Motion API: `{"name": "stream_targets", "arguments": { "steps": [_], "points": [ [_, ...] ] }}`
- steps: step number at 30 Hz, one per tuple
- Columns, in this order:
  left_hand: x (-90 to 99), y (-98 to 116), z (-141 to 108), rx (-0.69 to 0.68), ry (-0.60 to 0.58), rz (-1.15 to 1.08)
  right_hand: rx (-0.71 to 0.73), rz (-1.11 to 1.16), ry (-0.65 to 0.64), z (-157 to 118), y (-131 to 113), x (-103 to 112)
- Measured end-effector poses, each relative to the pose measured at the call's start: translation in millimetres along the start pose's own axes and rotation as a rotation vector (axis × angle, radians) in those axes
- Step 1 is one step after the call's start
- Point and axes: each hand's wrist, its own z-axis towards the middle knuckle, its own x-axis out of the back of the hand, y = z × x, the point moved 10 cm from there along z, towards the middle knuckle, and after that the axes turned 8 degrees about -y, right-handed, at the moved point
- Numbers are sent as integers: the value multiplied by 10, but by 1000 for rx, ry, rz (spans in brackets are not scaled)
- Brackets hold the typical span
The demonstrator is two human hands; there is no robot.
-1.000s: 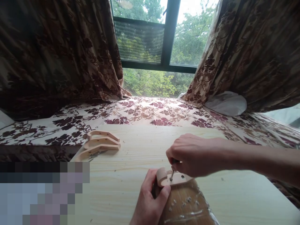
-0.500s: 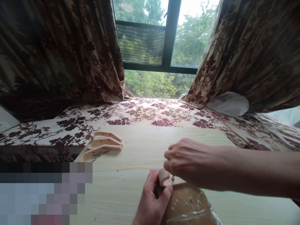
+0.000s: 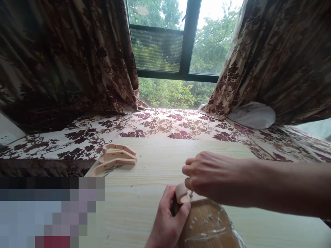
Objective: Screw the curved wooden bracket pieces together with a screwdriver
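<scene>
A pale wooden hook (image 3: 181,193) with a rounded curl lies on the end of a brown wooden block (image 3: 207,229) partly covered in clear plastic. My left hand (image 3: 170,215) grips the hook and block end, thumb in front and fingers behind. Above them, my right hand (image 3: 204,175) is closed in a fist around what looks like a screwdriver (image 3: 191,194); only its thin metal shaft shows, upright against the hook's flat part, and the handle is hidden. Several small screws (image 3: 207,220) are scattered on top of the block.
More curved wooden hooks (image 3: 119,156) stand at the table's left edge, with thin metal pieces (image 3: 111,168) beside them. Beneath everything is a pale wood-grain table (image 3: 134,210). Behind it are a floral-covered ledge (image 3: 176,124), curtains and a window. A white plastic bag (image 3: 254,115) rests at right.
The view has shifted very slightly. My right fist has turned a little over the hook, while my left hand keeps its hold.
</scene>
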Motion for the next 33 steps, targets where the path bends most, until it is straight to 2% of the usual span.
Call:
{"name": "stream_targets", "arguments": {
  "steps": [3, 7, 9, 13, 16, 19, 21, 23, 25, 27, 30, 33],
  "points": [
    [7, -20, 7, -1, 21, -10, -40, 31, -49, 23, 83, -96],
    [26, -15, 4, -11, 56, -25, -266, 142, -91, 13, 362, -173],
    [18, -4, 1, -17, 52, -27, -315, 161, -94, -9, 406, -156],
    [18, -16, -8, -11, 52, -24, -205, 86, -130, -13, 234, -106],
    [26, -46, -9, 0, 52, -17, -73, 26, -57, -1, 63, -31],
    [14, -67, 1, 11, 25, -10, -11, 22, -29, 23, 11, -54],
    [3, -72, 7, 19, 8, -1, -46, 42, -83, 43, 77, -138],
    [5, -61, 9, 15, 12, -1, -149, 85, -127, 45, 215, -192],
    [16, -43, 6, 2, 30, -11, -262, 135, -150, 26, 344, -201],
    [25, -26, 0, -10, 46, -21, -317, 150, -161, 11, 388, -171],
    [35, -13, -10, -21, 59, -24, -276, 102, -208, 7, 296, -136],
    [16, -22, -12, -13, 36, -15, -129, 29, -140, 13, 105, -58]
  ]
}}
